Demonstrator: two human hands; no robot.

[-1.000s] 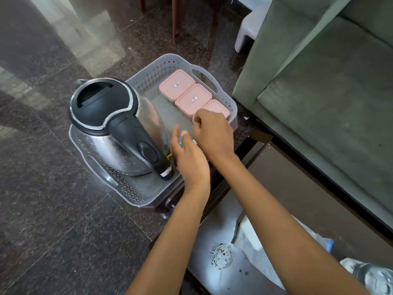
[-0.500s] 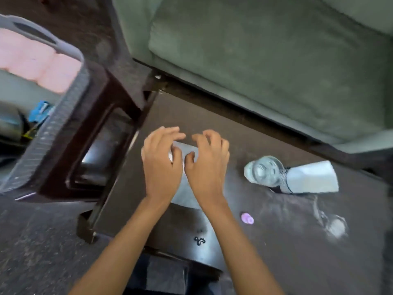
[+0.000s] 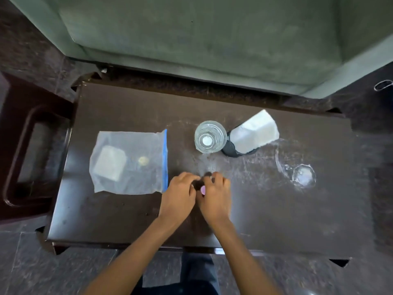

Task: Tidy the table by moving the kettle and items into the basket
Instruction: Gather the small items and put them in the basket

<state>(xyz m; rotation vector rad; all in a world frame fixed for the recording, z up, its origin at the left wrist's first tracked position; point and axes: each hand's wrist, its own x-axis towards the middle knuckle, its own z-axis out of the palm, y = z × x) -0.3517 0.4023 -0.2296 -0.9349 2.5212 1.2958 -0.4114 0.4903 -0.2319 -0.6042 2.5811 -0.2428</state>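
The kettle and basket are out of view. On the dark table (image 3: 276, 209) lies a clear zip bag (image 3: 136, 145) with a blue seal, holding a white square and a small yellowish disc. A tiny pink object (image 3: 203, 189) shows between my two hands near the table's middle. My right hand (image 3: 215, 199) curls over it, thumb and fingers pinched on it. My left hand (image 3: 178, 195) rests right beside it with bent fingers touching the table; I cannot see whether it holds anything. A clear glass (image 3: 210, 137) stands upright behind the hands.
A dark container with a white top (image 3: 253, 134) leans next to the glass. A pale glassy patch (image 3: 303, 174) marks the table's right side. A green sofa (image 3: 212, 39) runs along the far edge. A dark wooden stool (image 3: 32, 156) stands on the left.
My view swung from the basket with the kettle to the table. Both hands left the zip bag and moved right onto the pink object, which had been lying free.
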